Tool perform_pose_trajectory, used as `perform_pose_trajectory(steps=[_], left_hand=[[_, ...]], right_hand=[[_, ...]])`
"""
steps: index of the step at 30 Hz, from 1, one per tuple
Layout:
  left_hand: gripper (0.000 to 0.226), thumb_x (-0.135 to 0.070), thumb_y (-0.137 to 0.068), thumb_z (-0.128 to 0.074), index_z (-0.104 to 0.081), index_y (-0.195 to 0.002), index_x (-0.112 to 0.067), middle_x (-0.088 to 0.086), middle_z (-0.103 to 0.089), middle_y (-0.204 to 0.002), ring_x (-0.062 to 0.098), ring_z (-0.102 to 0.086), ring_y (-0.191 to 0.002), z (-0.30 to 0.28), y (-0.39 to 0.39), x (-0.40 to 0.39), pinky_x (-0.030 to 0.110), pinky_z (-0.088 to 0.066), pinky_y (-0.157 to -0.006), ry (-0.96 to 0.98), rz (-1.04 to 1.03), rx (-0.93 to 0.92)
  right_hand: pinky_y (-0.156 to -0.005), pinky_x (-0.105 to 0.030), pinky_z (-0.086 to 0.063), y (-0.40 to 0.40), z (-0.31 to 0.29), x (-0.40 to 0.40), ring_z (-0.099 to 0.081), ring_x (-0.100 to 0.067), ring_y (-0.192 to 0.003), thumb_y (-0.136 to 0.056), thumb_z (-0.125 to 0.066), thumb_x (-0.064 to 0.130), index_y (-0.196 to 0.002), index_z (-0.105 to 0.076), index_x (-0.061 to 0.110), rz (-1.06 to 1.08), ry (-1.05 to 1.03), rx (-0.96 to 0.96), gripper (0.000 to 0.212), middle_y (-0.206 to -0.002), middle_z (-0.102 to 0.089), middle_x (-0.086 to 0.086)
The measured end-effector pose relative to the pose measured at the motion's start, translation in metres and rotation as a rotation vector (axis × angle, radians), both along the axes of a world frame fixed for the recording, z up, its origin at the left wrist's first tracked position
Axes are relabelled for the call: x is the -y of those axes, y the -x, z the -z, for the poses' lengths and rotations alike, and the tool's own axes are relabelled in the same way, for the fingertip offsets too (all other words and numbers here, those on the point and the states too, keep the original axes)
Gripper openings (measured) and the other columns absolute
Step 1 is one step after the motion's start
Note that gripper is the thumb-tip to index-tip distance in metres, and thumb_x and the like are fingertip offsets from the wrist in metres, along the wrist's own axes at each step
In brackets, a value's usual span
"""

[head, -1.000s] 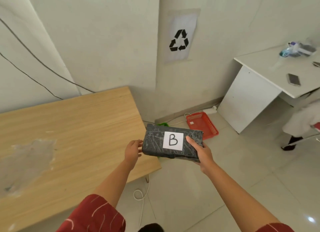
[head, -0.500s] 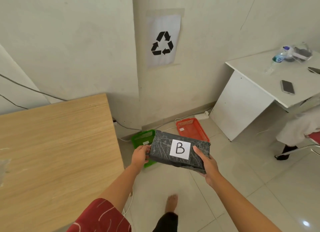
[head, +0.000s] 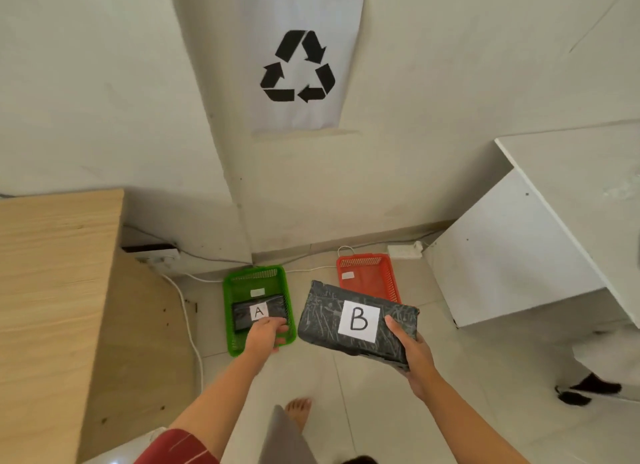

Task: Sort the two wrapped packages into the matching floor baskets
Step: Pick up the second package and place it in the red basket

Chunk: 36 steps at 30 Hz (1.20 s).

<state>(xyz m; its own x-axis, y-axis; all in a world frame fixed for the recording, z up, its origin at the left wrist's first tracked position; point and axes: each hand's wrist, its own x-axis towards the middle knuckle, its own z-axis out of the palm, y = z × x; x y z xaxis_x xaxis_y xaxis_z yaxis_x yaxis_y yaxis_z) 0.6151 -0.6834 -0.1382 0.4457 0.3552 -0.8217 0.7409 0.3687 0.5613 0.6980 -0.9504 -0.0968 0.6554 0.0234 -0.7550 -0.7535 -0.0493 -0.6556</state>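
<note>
My right hand grips the right end of a dark wrapped package with a white label "B", held in the air over the floor in front of a red basket. A green basket on the floor to the left holds a second dark package labelled "A". My left hand hovers above the near part of the green basket, fingers apart and holding nothing. The package B hides the red basket's near edge.
A wooden table stands at the left, a white desk at the right. Cables and a power strip lie along the wall. My bare foot is on the tiles. Another person's foot is at far right.
I have stepped closer to the baskets and look further down. My left hand has let go of package B and moved left over the green basket; package A has come into view there.
</note>
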Motion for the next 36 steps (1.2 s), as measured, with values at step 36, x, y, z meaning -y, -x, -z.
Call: perform_pose_trajectory(steps=[36], left_hand=[[0.06, -0.034, -0.09, -0.052, -0.036, -0.142, -0.009, 0.017, -0.051, -0.14, 0.034, -0.053, -0.124, 0.498, -0.295, 0.173, 0.042, -0.046, -0.101, -0.116, 0.02, -0.332]], right_hand=[[-0.073, -0.034, -0.056, -0.356, 0.546, 0.11, -0.07, -0.025, -0.087, -0.071, -0.084, 0.029, -0.113, -0.055, 0.019, -0.283, 0.184, -0.025, 0.052, -0.107, -0.07, -0.01]])
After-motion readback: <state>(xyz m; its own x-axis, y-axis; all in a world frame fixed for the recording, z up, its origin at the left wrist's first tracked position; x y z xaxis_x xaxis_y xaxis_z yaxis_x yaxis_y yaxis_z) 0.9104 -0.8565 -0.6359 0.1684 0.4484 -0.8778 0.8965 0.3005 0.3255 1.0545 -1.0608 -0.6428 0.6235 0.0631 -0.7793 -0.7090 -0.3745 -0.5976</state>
